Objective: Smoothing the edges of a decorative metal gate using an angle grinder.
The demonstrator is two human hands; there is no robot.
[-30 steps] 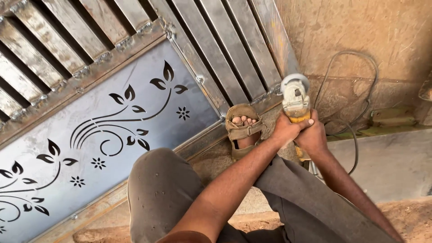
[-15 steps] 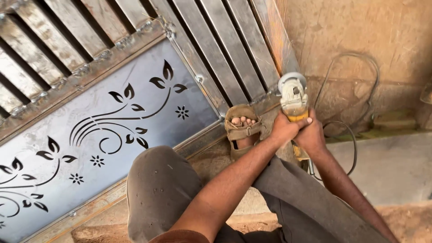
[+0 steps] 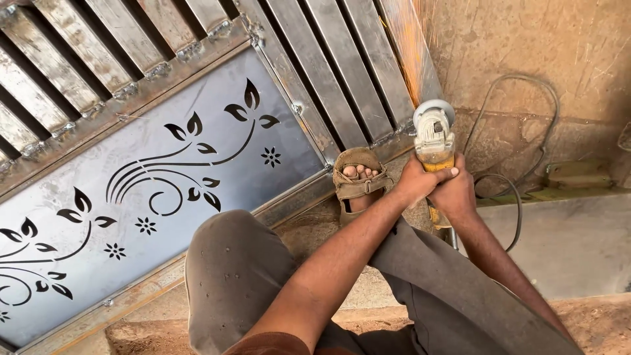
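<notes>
Both hands grip a grey and yellow angle grinder (image 3: 434, 135) at the right of the view. My left hand (image 3: 415, 179) wraps its body from the left, and my right hand (image 3: 455, 194) holds it just behind. The grinder's disc touches the lower corner of a steel gate (image 3: 217, 131) lying flat, and orange sparks (image 3: 411, 46) fly up along the gate's right bar. My sandalled foot (image 3: 358, 181) rests on the gate's frame just left of the grinder.
The gate has vertical bars above and a sheet panel with cut-out flower and leaf shapes (image 3: 177, 171). A black power cable (image 3: 519, 131) loops against the rough wall at right. A concrete ledge (image 3: 565, 230) lies below it. My knees fill the foreground.
Sparks now stream from the grinder's disc along the gate's right bar; earlier none showed. Hands and grinder have stayed at the same corner.
</notes>
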